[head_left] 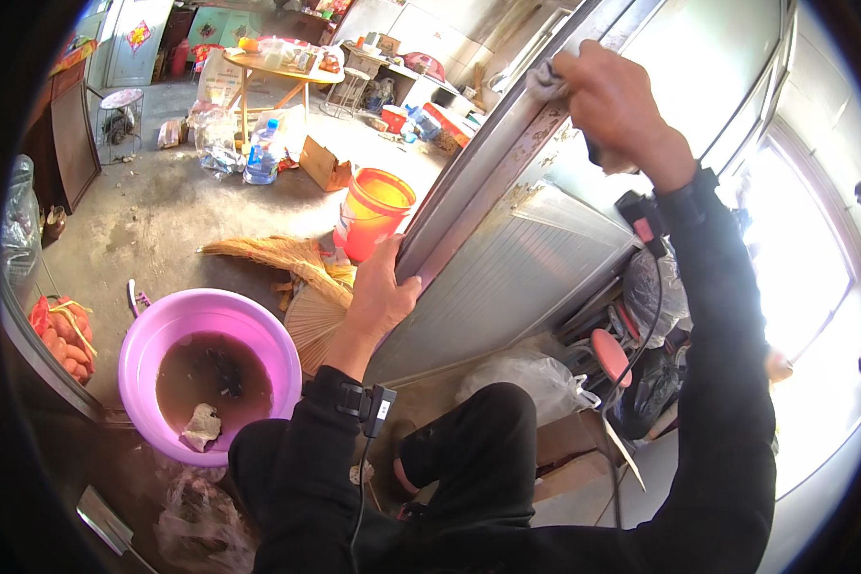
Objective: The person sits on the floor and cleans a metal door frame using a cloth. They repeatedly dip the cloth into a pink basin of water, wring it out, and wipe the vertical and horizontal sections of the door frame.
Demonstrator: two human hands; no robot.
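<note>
My right hand point(610, 104) is closed on a greyish cloth point(547, 80), pressed against the upper part of a metal door's edge point(466, 208) with worn, peeling paint. Lower down, my left hand point(380, 298) grips the same door edge, its thumb on the near face and its fingers partly hidden behind. To the left of my knee a pink plastic basin point(140, 344) stands on the floor with murky brown water in it. A dark cloth point(226, 369) lies in the water, and a light crumpled rag point(202, 427) rests at the basin's near side.
Beyond the door edge are a red bucket point(373, 208), a straw broom point(280, 258) and a water bottle point(262, 154). A round wooden table point(287, 64) stands farther back. Plastic bags point(531, 380), stools and cardboard point(574, 445) lie at the right. Cables hang from both wrists.
</note>
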